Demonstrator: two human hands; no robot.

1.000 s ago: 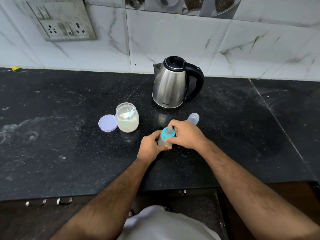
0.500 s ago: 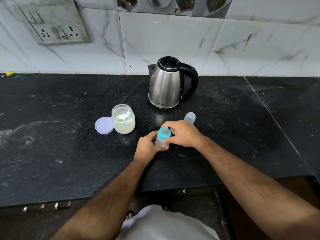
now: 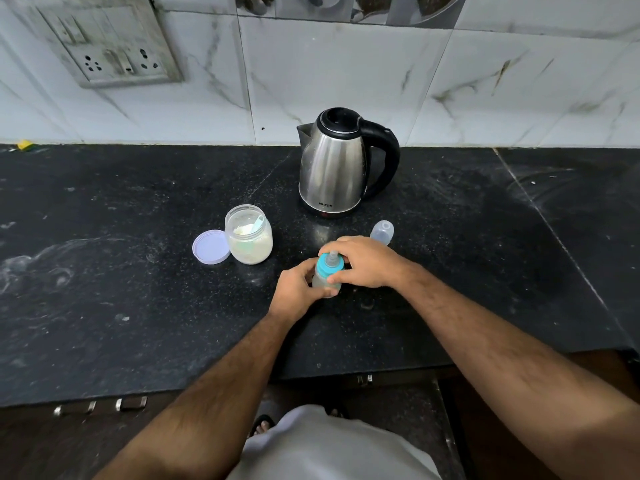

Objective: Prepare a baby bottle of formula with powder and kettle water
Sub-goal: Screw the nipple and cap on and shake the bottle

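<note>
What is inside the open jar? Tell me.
The jar holds pale powder about two-thirds up, with a light blue scoop standing in it. The scoop's bowl is buried in the powder and cannot be seen.

Black speckled stone counter, dusty smears at 9 o'clock, seam line running at 3. Kettle stands at 12, near the wall. Open powder jar at 10, its lilac lid flat and touching it on the left. Clear bottle cap at 1. Baby bottle upright at centre. Small yellow scrap at far 10 by the wall.
</note>
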